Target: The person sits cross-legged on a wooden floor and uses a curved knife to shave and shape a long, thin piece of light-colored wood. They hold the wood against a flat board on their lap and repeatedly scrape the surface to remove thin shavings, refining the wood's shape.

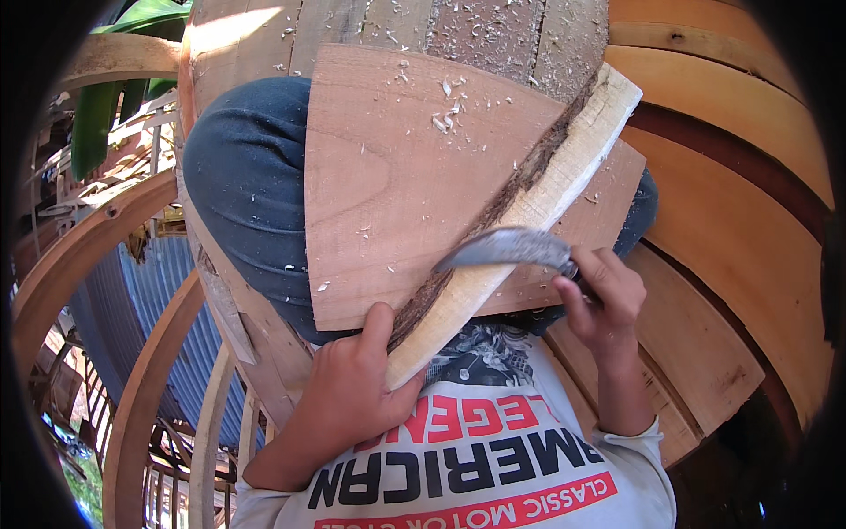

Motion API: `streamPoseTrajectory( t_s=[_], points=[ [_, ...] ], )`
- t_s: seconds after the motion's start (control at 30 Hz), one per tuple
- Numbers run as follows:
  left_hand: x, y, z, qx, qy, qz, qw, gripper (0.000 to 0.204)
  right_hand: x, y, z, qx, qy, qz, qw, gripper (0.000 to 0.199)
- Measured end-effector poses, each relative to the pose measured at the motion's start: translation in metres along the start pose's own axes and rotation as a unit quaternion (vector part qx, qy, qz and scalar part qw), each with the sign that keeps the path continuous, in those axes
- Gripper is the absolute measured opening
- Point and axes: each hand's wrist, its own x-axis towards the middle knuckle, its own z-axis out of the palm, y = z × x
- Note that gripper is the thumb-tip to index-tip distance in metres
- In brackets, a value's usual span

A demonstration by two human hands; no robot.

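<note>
A long pale strip of wood (538,194) with rough dark bark along one edge lies slantwise over my lap. Its near end is gripped by my left hand (357,379), fingers wrapped round it against my shirt. In my right hand (604,295) is the handle of a curved knife (511,249), mostly hidden by the fingers. The knife's grey blade crosses the strip near its middle, pointing left. Whether the edge bites into the wood I cannot tell. Under the strip, a flat reddish board (388,176) rests across my legs, dotted with shavings.
My bent knee (251,194) in dark trousers shows left of the board. Planks with scattered shavings (379,22) lie beyond it. Broad curved planks (731,212) rise on the right. Curved wooden ribs (150,379) stand at left, with blue corrugated sheeting (181,309) behind them.
</note>
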Motion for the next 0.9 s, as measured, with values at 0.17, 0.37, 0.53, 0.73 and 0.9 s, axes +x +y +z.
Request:
streamPoseTrajectory(
  t_s=[0.17, 0.37, 0.53, 0.73, 0.9],
  points=[
    [0.003, 0.004, 0.004, -0.015, 0.020, -0.022, 0.999, 0.037, 0.011, 0.013, -0.012, 0.031, 0.031, 0.092, 0.995, 0.023],
    [0.000, 0.007, 0.005, -0.046, 0.024, -0.052, 0.997, 0.035, 0.013, 0.030, -0.009, 0.090, 0.083, 0.265, 0.957, 0.021],
    [0.001, 0.004, 0.011, 0.005, 0.058, -0.025, 0.998, 0.034, 0.006, 0.017, -0.005, 0.038, 0.011, 0.122, 0.992, 0.019],
    [0.001, 0.008, 0.020, 0.074, 0.089, -0.012, 0.993, 0.035, -0.002, 0.018, -0.006, 0.013, -0.044, 0.083, 0.995, 0.023],
    [0.002, 0.011, 0.019, 0.064, 0.089, -0.031, 0.994, 0.034, 0.012, 0.041, -0.009, -0.008, 0.037, 0.243, 0.969, 0.021]
  ],
)
